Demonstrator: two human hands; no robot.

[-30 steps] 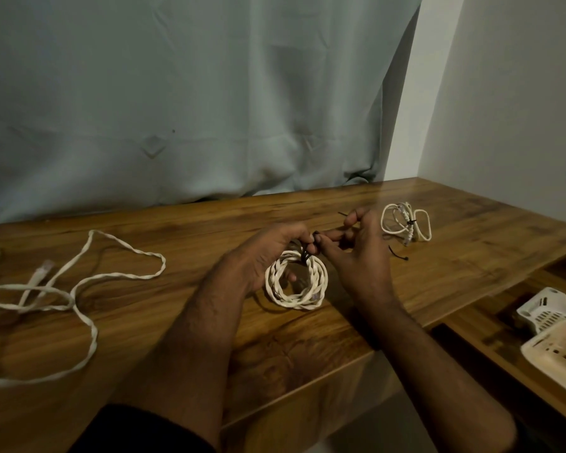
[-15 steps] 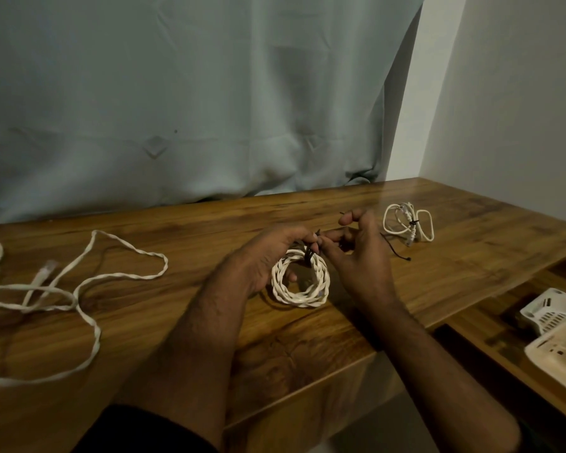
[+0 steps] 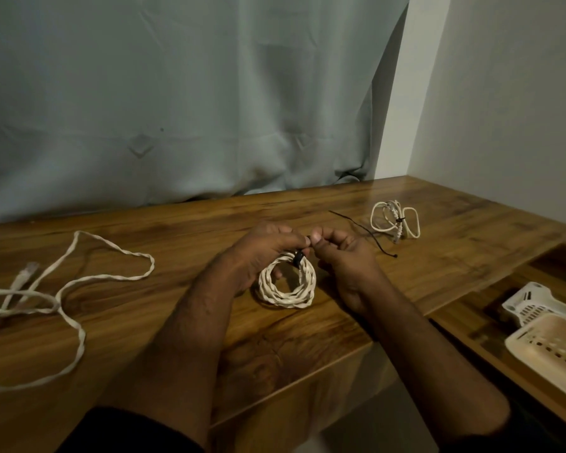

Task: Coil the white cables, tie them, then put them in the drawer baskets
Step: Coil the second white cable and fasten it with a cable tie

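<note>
A coiled white twisted cable (image 3: 286, 294) rests on the wooden table (image 3: 307, 338) in front of me. My left hand (image 3: 262, 253) grips its far rim, fingers through the loop. A black tie (image 3: 298, 258) wraps that rim, and my right hand (image 3: 342, 253) pinches the tie's end beside the left thumb. A second white cable (image 3: 394, 220), bundled with a black tie, lies at the back right. A loose white cable (image 3: 66, 282) with a plug sprawls on the left. Two white drawer baskets (image 3: 549, 338) sit in the open drawer at right.
A spare black tie (image 3: 370, 235) lies on the table between my right hand and the bundled cable. A grey curtain (image 3: 177, 109) hangs behind the table, with a white wall to the right. The table's front edge runs just under my forearms.
My right hand's fingers have curled shut and it now pinches the tie close to the coil. The spare black tie it partly covered now shows in full.
</note>
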